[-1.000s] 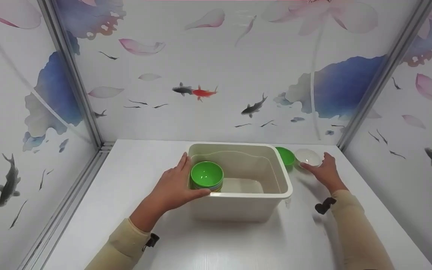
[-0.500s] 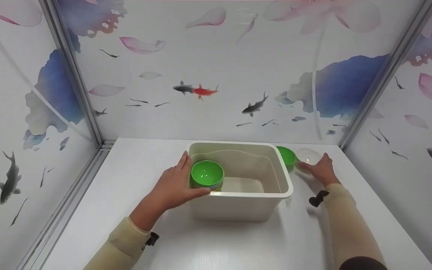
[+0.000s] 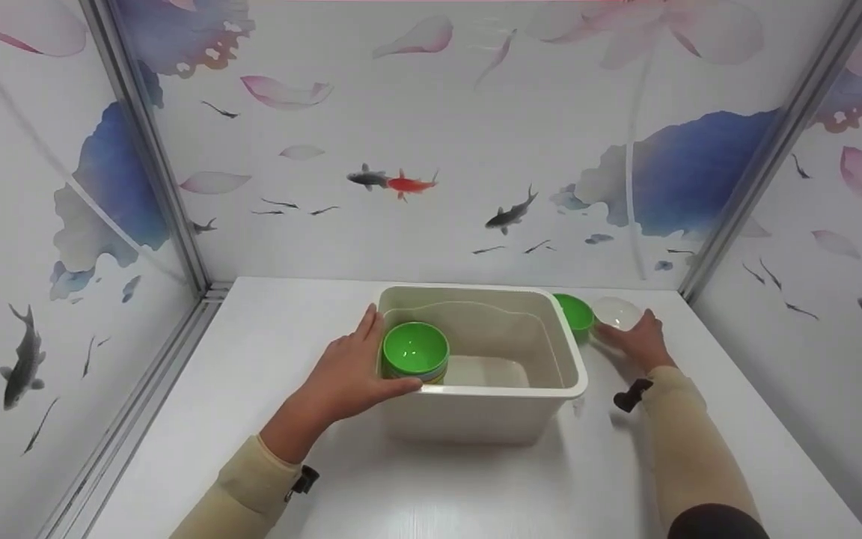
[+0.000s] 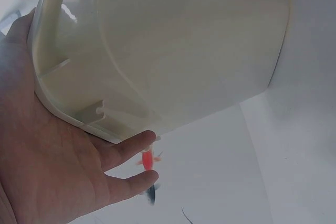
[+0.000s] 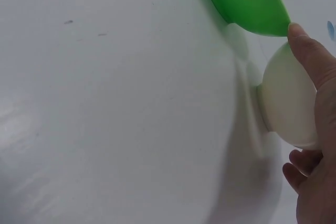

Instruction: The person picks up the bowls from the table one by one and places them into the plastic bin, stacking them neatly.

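Observation:
My left hand (image 3: 345, 374) rests on the left rim of a cream plastic tub (image 3: 476, 415), thumb along the near edge. In the left wrist view its fingers (image 4: 128, 150) lie fairly straight against the tub's outside. A green bowl (image 3: 416, 348) tops a stack of bowls inside the tub's left end. My right hand (image 3: 640, 340) spans a white bowl (image 5: 286, 98) behind the tub's right side. Its thumb touches the rim of a second green bowl (image 5: 249, 1) in the right wrist view. Its other fingers are beside the white bowl's far edge, partly hidden.
The tub stands on a white table (image 3: 416, 494). Printed white panels (image 3: 446, 150) with fish and petals close off the back and both sides, joined by metal posts (image 3: 150, 150). The tub's wall partly hides the second green bowl in the head view.
My right hand has shifted slightly left, bringing its thumb to the second green bowl's rim. My left hand, the tub and the stack hold their places.

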`<state>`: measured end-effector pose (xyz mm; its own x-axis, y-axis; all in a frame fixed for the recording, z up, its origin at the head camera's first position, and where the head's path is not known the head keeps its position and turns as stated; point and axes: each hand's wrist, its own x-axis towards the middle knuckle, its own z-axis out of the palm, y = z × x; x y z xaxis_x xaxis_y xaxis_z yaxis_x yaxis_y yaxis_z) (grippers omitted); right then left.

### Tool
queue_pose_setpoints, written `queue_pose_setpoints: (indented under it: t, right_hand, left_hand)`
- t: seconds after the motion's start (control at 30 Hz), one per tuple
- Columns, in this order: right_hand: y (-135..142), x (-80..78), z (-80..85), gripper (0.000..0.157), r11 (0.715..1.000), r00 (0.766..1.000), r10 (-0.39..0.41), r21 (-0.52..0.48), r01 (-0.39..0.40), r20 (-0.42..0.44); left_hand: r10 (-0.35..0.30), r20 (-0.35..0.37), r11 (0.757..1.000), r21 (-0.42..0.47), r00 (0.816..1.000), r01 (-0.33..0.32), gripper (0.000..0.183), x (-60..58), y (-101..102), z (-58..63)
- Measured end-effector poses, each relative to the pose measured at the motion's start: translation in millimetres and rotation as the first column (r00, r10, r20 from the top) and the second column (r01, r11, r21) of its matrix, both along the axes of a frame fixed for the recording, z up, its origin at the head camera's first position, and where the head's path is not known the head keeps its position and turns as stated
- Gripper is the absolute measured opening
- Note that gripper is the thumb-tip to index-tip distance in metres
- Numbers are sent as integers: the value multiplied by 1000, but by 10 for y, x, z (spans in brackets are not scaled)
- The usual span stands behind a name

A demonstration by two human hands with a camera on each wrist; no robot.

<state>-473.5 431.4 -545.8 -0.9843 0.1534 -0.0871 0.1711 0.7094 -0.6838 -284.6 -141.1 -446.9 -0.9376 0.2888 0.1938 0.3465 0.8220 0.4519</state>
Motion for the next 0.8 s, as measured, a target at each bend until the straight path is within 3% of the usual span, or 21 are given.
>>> queue_pose_setpoints:
  t: [0.27, 0.8]
  right_hand:
    - [1, -40, -50, 141, 1000, 999, -2, -20, 2, -42]
    - [-68, -32, -74, 131, 997, 987, -77, 8, 79, -141]
  left_hand:
    - [0, 7, 1000, -3, 1000, 0, 140, 15, 0, 9]
    - [-6, 10, 1000, 14, 1000, 6, 134, 1, 0, 1]
